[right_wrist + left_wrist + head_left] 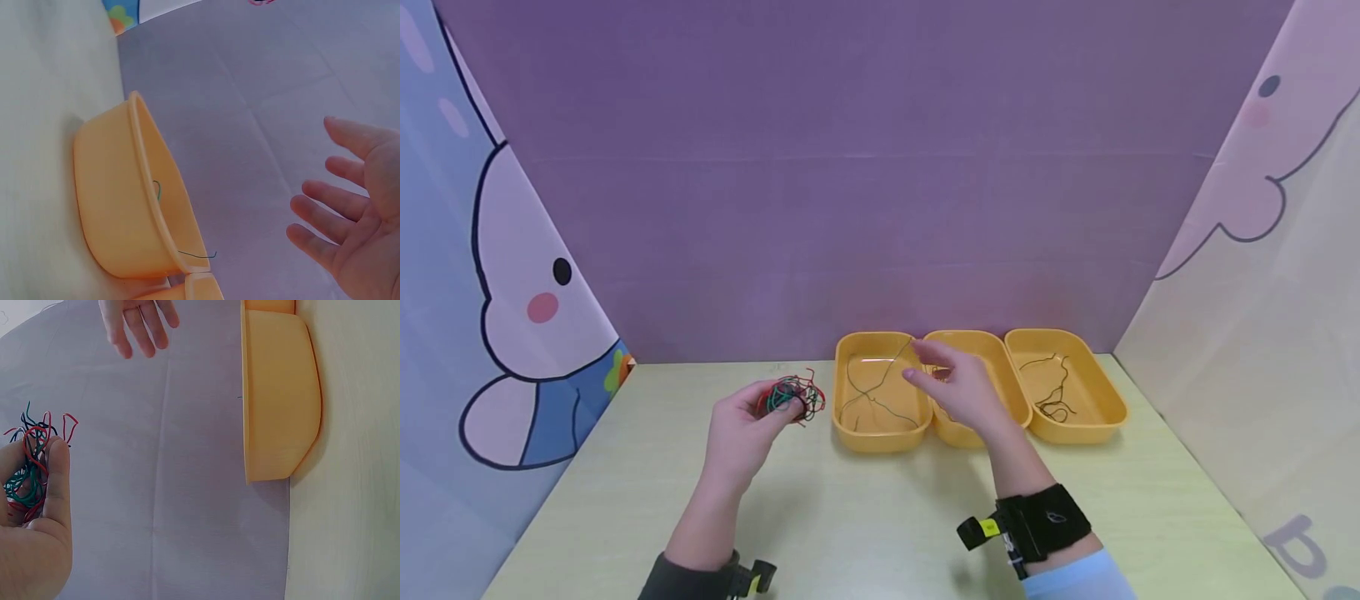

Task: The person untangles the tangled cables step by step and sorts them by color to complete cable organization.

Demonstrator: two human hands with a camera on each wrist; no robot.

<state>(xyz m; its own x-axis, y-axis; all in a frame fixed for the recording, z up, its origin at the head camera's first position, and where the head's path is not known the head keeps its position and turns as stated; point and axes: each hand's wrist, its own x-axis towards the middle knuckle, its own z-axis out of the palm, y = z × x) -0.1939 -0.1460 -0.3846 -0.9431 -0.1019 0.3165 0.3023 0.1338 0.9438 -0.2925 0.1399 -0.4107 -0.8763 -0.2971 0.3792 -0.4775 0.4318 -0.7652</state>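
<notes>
My left hand [737, 437] grips a tangled bundle of thin red, green and black wires [792, 396], held to the left of the yellow trays. Loose ends stick out past the fingertips in the left wrist view. The right hand [964, 390] hovers over the left tray [880, 443] and the middle tray [996, 371], its fingers spread and nothing between them. Thin green wires [868, 393] cross inside the left tray, and one green end [199, 255] pokes over its rim. Reddish wire in the middle tray is mostly hidden by the right hand.
On the right, a third yellow tray [1097, 404] holds dark curled wires [1055, 408]. All three trays stand side by side at the back of the pale table [865, 517], close to a purple backdrop [865, 208]. Printed cartoon panels flank both sides.
</notes>
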